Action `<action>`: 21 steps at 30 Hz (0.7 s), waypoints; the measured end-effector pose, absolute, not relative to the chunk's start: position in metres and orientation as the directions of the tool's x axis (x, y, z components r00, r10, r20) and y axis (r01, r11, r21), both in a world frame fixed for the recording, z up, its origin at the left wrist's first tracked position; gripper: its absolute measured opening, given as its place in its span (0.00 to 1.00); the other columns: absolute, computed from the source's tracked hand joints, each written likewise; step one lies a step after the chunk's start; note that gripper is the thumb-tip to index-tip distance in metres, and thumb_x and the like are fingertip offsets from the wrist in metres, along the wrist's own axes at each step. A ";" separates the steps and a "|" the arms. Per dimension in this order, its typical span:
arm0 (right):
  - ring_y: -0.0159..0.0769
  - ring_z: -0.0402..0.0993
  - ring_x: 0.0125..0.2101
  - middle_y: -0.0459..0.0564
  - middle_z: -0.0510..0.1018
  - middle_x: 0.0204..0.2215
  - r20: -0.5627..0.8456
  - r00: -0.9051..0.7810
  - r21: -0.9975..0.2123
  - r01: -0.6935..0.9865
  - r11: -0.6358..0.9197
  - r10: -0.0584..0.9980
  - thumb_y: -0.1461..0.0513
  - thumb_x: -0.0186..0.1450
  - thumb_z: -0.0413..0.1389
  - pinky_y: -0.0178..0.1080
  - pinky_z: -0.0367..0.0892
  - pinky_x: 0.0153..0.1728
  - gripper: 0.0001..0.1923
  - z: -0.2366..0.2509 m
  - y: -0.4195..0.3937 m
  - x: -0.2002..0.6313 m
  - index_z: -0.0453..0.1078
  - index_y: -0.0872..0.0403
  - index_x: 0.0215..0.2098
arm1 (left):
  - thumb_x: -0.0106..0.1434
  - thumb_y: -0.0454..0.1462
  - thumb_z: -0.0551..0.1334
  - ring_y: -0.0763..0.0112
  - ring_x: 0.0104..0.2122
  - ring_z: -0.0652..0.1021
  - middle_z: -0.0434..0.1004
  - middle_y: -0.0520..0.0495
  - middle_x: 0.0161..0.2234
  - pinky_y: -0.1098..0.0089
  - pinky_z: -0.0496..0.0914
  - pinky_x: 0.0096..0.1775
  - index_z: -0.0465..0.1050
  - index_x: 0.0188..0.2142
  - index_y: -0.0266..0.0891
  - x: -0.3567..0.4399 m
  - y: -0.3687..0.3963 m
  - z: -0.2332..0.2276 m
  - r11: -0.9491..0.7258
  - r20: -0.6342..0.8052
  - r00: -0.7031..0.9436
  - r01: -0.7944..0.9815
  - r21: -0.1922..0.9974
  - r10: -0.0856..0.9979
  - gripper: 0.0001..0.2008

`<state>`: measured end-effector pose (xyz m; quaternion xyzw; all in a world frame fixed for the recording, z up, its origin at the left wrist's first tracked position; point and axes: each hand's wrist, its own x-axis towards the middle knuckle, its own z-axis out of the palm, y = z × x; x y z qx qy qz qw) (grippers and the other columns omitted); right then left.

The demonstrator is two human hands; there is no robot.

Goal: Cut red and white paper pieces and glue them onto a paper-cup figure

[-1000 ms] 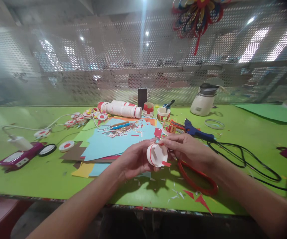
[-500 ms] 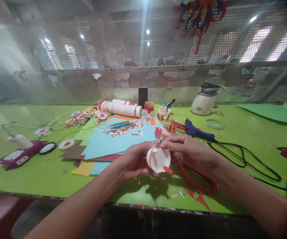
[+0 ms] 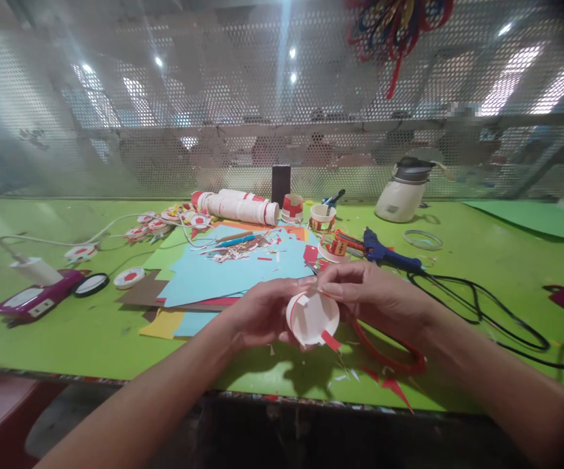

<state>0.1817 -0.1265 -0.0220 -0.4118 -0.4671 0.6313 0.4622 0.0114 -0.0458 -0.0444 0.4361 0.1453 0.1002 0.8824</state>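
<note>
Fingertips (image 3: 311,284) of both hands pinched the rim of a white paper cup (image 3: 312,319) above the green table's (image 3: 67,339) near edge, left hand (image 3: 262,312) cradling, right hand (image 3: 370,296) pressing red trim, partly attached, one tab loose; cup held nothing visible.

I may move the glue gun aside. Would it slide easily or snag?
The blue glue gun lies on its side, so it probably won't roll. Its black cord loops across the green table and would likely drag.
</note>
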 end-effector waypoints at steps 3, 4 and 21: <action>0.25 0.61 0.20 0.44 0.70 0.22 -0.081 -0.229 -0.968 -0.215 -0.132 0.970 0.56 0.61 0.57 0.32 0.57 0.22 0.10 -0.022 -0.126 0.181 0.72 0.56 0.30 | 0.53 0.43 0.62 0.71 0.17 0.72 0.70 0.46 0.22 0.77 0.56 0.14 0.70 0.33 0.32 0.011 -0.045 -0.043 0.609 -0.164 0.944 -0.048 0.792 0.288 0.14; 0.25 0.61 0.20 0.45 0.70 0.21 -0.079 -0.221 -0.968 -0.216 -0.128 0.972 0.55 0.62 0.56 0.32 0.57 0.22 0.12 -0.022 -0.125 0.182 0.72 0.56 0.30 | 0.54 0.43 0.61 0.70 0.17 0.73 0.71 0.45 0.23 0.77 0.55 0.13 0.70 0.33 0.33 0.011 -0.045 -0.042 0.610 -0.155 0.948 -0.050 0.790 0.278 0.14; 0.27 0.64 0.24 0.46 0.72 0.26 0.016 -0.179 -1.000 -0.024 0.012 0.984 0.57 0.60 0.58 0.33 0.59 0.27 0.10 -0.023 -0.126 0.183 0.74 0.56 0.34 | 0.56 0.41 0.60 0.68 0.18 0.74 0.73 0.44 0.24 0.71 0.66 0.17 0.71 0.33 0.31 0.010 -0.043 -0.043 0.603 -0.164 0.932 -0.070 0.795 0.323 0.13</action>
